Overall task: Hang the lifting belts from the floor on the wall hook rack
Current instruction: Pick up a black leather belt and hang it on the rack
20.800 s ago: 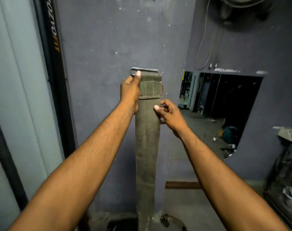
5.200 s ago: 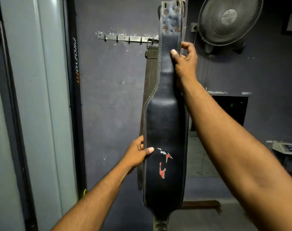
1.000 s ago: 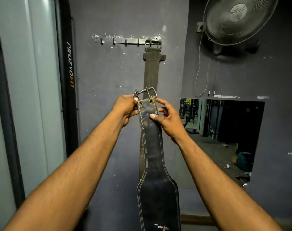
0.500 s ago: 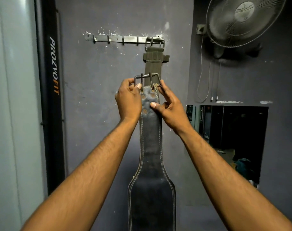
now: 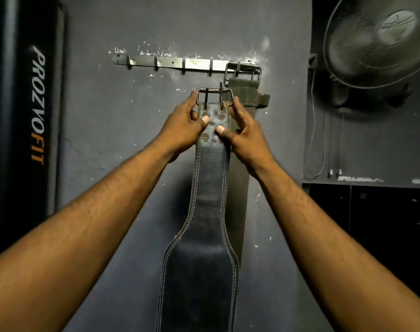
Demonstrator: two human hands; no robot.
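Gripping the black belt [image 5: 210, 188] just under its buckle [image 5: 215, 91], the left hand [image 5: 180, 125] and right hand [image 5: 246, 133] held thumbs on its riveted face, the other fingers [image 5: 237, 109] curled around its edges. It hung upright, buckle just below the hook rack [image 5: 173, 63], overlapping the olive belt [image 5: 245, 92] hooked at the rack's right end.

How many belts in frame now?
2: green belt hangs by its buckle at the right end of the hook rack; black belt held just below by left hand and right hand. Floor out of view.
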